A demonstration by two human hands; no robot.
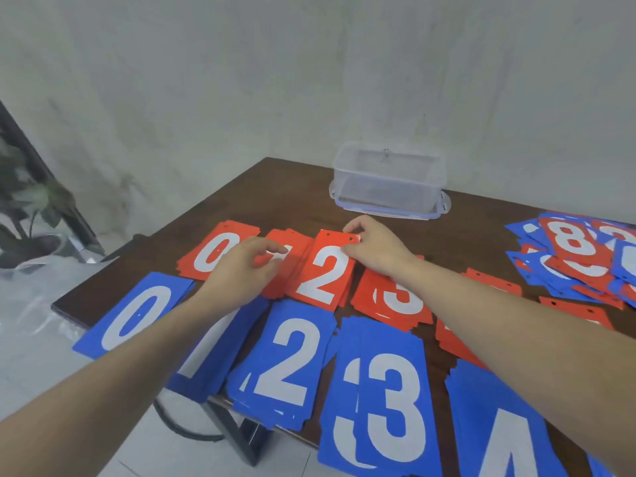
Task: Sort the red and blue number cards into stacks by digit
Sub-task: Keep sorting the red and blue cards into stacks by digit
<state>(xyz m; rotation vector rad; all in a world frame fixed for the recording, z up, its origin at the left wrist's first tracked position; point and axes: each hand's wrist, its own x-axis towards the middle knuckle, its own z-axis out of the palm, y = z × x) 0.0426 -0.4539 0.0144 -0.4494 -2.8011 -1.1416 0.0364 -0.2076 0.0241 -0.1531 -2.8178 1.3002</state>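
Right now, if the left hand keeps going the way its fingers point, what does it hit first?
Probably the red 2 card: the left hand points right across the red 1 stack, and the red 2 card lies just past its fingertips. Depth is unclear.

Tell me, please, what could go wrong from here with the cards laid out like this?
The blue 2 stack and blue 3 stack overhang the table edge and might slide off. The left hand rests on the red 1 stack while the right hand pinches the red 2 card; either could skew its stack.
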